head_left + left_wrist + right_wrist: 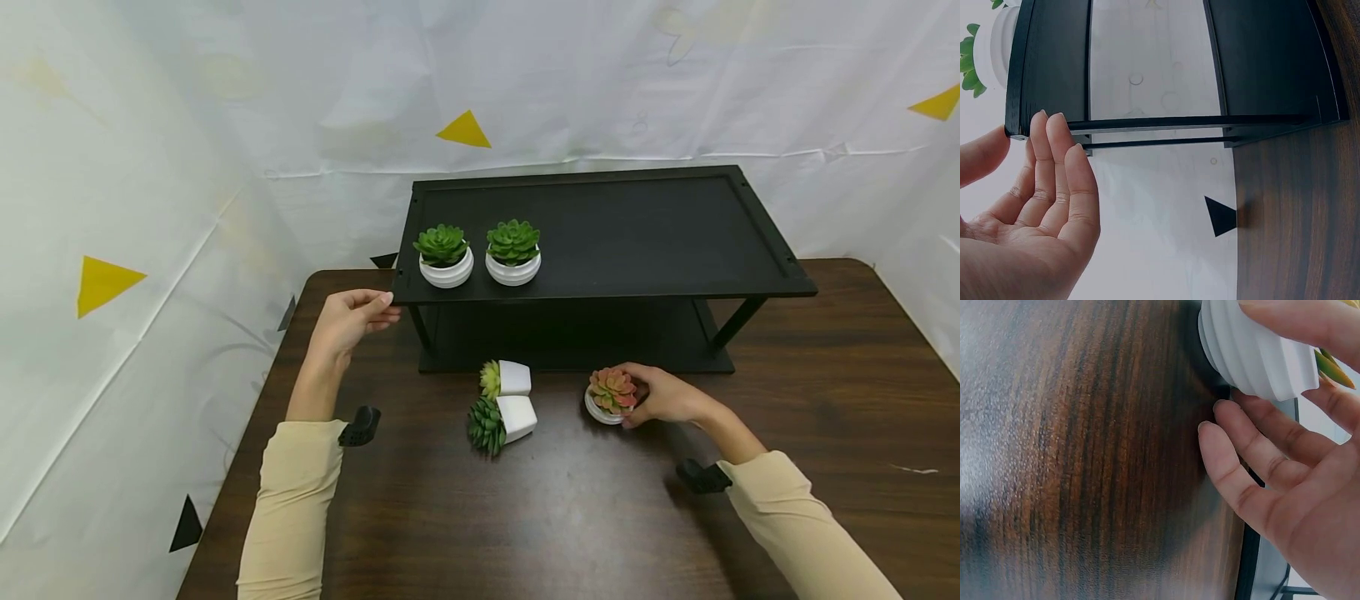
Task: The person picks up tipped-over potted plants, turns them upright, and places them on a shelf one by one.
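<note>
My left hand (352,317) pinches the front left corner of a black two-tier shelf (622,225), thumb on the edge and fingers beneath. My right hand (663,396) grips a potted succulent (612,392) with reddish-pink leaves, thumb and fingers around its white pot. In the right wrist view the ribbed white pot (1254,353) is close over the tabletop. Two green succulents in round white pots, one at the left (444,257) and another beside it (513,252), stand upright on the top tier.
Between my hands, a light green succulent (513,378) and a dark green succulent (504,423) in white pots lie on their sides on the brown wooden table (450,525). White sheeting (570,83) with yellow and black triangles hangs behind and to the sides.
</note>
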A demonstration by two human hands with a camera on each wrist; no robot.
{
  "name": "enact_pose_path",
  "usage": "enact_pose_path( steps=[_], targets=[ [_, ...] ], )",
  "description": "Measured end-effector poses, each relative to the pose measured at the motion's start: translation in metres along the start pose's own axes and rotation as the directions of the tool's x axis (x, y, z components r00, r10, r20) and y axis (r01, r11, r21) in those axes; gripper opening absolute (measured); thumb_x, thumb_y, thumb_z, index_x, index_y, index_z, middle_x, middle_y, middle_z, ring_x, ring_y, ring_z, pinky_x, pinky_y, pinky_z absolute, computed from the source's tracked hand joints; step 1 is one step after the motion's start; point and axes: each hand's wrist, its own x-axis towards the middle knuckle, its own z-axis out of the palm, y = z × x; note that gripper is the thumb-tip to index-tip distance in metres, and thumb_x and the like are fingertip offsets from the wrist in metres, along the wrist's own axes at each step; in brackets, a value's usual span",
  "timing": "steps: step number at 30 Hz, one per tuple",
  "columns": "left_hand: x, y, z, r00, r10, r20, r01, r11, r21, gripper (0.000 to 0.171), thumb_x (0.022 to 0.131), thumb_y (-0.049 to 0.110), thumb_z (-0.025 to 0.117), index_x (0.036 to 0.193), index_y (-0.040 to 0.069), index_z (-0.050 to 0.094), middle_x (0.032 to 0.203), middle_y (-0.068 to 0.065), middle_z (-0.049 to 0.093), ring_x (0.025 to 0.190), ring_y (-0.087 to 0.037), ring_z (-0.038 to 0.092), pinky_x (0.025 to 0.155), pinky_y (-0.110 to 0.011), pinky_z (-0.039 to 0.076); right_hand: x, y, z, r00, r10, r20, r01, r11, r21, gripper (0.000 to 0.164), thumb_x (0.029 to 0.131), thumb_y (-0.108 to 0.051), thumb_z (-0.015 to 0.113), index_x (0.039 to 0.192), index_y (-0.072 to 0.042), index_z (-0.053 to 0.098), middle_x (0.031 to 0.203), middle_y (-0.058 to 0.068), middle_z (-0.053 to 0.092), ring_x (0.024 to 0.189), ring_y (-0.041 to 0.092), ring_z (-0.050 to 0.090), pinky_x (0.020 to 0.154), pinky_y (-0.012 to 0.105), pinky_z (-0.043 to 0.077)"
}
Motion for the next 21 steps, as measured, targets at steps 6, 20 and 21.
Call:
enact_pose_path(
  steps=[6, 20, 21],
  targets=[
    [0.0001, 0.0002, 0.0002, 1.0, 0.006, 0.001, -0.006, 1.0, 0.0, 0.033, 0.093, 0.016, 0.056, 0.115, -0.008, 0.056, 0.088, -0.005, 0.063, 0.078, -0.011, 0.063, 0.083, -0.031, 0.05, 0.0009, 0.0007, 0.0023, 1.0, -0.011, -0.017, 0.011, 1.0, -0.018, 0.065, 0.069, 0.001, 0.076, 0.122, 0.012, 0.039, 0.106, 0.019, 0.052, 0.091, 0.025, 0.054, 0.072, 0.026, 0.051],
    [0.0004, -0.0001, -0.0002, 1.0, 0.004, 0.001, -0.004, 1.0, 0.006, 0.034, 0.093, 0.017, 0.056, 0.115, -0.008, 0.056, 0.09, -0.006, 0.063, 0.078, -0.011, 0.062, 0.084, -0.032, 0.05, -0.0016, -0.0002, 0.0096, 0.99, 0.006, -0.139, -0.028, 0.987, -0.158, 0.06, 0.069, -0.012, 0.079, 0.117, 0.005, 0.047, 0.099, 0.011, 0.057, 0.084, 0.02, 0.054, 0.07, 0.03, 0.049],
    [0.0006, -0.0003, -0.0001, 1.0, 0.003, 0.0, -0.003, 1.0, 0.006, 0.033, 0.093, 0.017, 0.056, 0.115, -0.008, 0.056, 0.09, -0.007, 0.063, 0.079, -0.011, 0.062, 0.084, -0.032, 0.049, -0.0017, -0.0004, 0.0097, 0.99, 0.006, -0.142, -0.029, 0.986, -0.163, 0.061, 0.069, -0.013, 0.08, 0.117, 0.005, 0.047, 0.1, 0.011, 0.057, 0.084, 0.02, 0.054, 0.07, 0.03, 0.049]
  ],
)
